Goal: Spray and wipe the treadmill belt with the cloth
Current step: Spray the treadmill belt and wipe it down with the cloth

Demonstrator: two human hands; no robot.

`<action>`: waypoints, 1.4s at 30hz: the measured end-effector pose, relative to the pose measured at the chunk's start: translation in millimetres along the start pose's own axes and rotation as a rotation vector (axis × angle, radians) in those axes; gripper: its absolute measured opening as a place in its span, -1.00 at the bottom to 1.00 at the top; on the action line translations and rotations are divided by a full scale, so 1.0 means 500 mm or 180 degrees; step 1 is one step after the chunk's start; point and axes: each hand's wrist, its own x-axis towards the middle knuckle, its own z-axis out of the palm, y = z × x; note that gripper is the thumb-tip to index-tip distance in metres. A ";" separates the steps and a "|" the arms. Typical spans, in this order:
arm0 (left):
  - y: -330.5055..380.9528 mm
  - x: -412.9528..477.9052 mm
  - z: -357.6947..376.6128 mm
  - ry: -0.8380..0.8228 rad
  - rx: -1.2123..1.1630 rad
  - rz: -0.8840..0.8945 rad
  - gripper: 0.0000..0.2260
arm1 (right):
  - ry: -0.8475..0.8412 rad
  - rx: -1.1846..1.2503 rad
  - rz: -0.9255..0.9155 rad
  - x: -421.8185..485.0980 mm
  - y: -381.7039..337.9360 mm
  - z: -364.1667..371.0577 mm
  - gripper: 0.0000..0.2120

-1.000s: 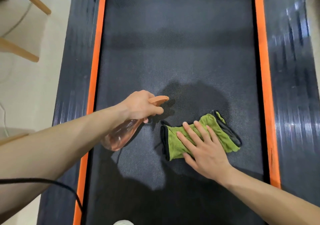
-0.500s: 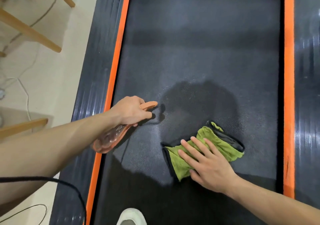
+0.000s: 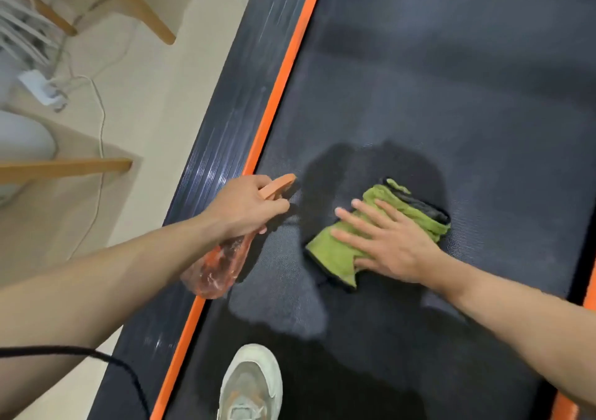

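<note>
The dark treadmill belt [image 3: 451, 96] fills the middle and right of the view, with an orange stripe along its left edge. A folded green cloth with a black border [image 3: 332, 251] lies on the belt. My right hand [image 3: 390, 242] presses flat on the cloth, fingers spread. Left of it, my left hand [image 3: 245, 206] grips an orange see-through spray bottle [image 3: 216, 268] by its neck, nozzle pointing right over the belt. A darker damp patch surrounds the cloth.
A pale sneaker [image 3: 251, 384] stands on the belt at the bottom. The glossy black side rail [image 3: 225, 122] runs along the left. Beyond it, on the beige floor, are wooden chair legs [image 3: 138, 3], a white power strip [image 3: 42, 90] with cables, and a black cable [image 3: 96, 355].
The view has swung to the left and tilted, showing more floor and the sneaker. My right hand slid the cloth a little across the belt. My left hand keeps the bottle.
</note>
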 end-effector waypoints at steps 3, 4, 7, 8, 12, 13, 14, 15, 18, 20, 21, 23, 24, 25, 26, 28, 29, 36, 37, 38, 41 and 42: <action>-0.037 -0.023 -0.017 0.0184 -0.0446 -0.0280 -0.81 | 0.0213 0.0223 0.1577 0.122 0.136 -0.018 -0.44; -0.044 -0.031 -0.022 0.0238 -0.0521 -0.0324 -0.78 | 0.0244 0.0310 0.2108 0.157 0.168 -0.031 -0.44; -0.057 -0.053 -0.033 0.0416 -0.0673 -0.0479 -0.80 | 0.0394 0.0401 0.2621 0.212 0.142 -0.045 -0.41; -0.059 -0.061 -0.036 0.0463 -0.0675 -0.0514 -0.83 | 0.0359 0.0319 0.2407 0.202 0.090 -0.038 -0.41; -0.070 -0.078 -0.042 0.0522 -0.0804 -0.0649 -0.78 | -0.0110 0.0335 0.0286 0.074 -0.164 -0.009 -0.37; -0.075 -0.080 -0.040 0.0497 -0.0863 -0.0715 -0.78 | -0.0209 0.0297 -0.0185 0.055 -0.181 -0.003 -0.36; -0.079 -0.083 -0.037 0.0477 -0.0912 -0.0777 -0.78 | -0.0259 0.0269 -0.0483 0.057 -0.168 -0.001 -0.36; -0.084 -0.088 -0.034 0.0454 -0.0946 -0.0830 -0.78 | -0.0262 0.0241 -0.0547 0.078 -0.139 0.000 -0.36; -0.102 -0.106 -0.019 0.0335 -0.0956 -0.0890 -0.76 | -0.0128 0.0294 0.0403 0.190 -0.018 -0.007 -0.37; -0.109 -0.118 -0.020 0.0272 -0.0995 -0.0926 -0.74 | -0.0154 0.0546 0.1441 0.268 0.051 -0.029 -0.38; -0.109 -0.122 -0.025 0.0260 -0.1065 -0.0943 -0.72 | -0.0101 0.0685 0.1892 0.297 0.065 -0.039 -0.37; -0.104 -0.132 -0.045 0.0314 -0.1183 -0.0957 -0.70 | -0.0048 0.0692 0.2279 0.331 0.038 -0.051 -0.37; -0.098 -0.139 -0.056 0.0335 -0.1200 -0.0952 -0.71 | -0.0034 0.0594 0.2136 0.327 0.006 -0.050 -0.36; -0.091 -0.147 -0.068 0.0349 -0.1206 -0.0920 -0.73 | -0.0032 0.0500 0.1760 0.309 -0.033 -0.045 -0.36; -0.085 -0.153 -0.077 0.0383 -0.1220 -0.0874 -0.74 | -0.0070 0.0428 0.1233 0.278 -0.076 -0.040 -0.37; -0.079 -0.169 -0.086 0.0459 -0.1213 -0.0842 -0.77 | -0.0339 0.0399 0.0212 0.197 -0.154 -0.032 -0.36; -0.080 -0.173 -0.086 0.0485 -0.1211 -0.0867 -0.75 | -0.0491 0.0375 -0.0130 0.155 -0.180 -0.028 -0.36; -0.113 -0.165 -0.003 0.0195 -0.1505 -0.0869 -0.65 | -0.0761 0.0236 0.0101 -0.001 -0.164 -0.048 -0.34; -0.118 -0.162 0.012 0.0173 -0.1555 -0.0859 -0.66 | -0.0833 0.0189 0.0106 -0.001 -0.154 -0.055 -0.34; -0.124 -0.158 0.026 0.0150 -0.1616 -0.0849 -0.68 | -0.0927 0.0154 0.0090 0.003 -0.146 -0.060 -0.34; -0.152 -0.158 0.052 0.0076 -0.1695 -0.0732 -0.80 | -0.1362 -0.0017 -0.0065 0.030 -0.125 -0.080 -0.31; -0.159 -0.158 0.057 0.0056 -0.1637 -0.0677 -0.82 | -0.1475 -0.0067 -0.0103 0.038 -0.118 -0.089 -0.30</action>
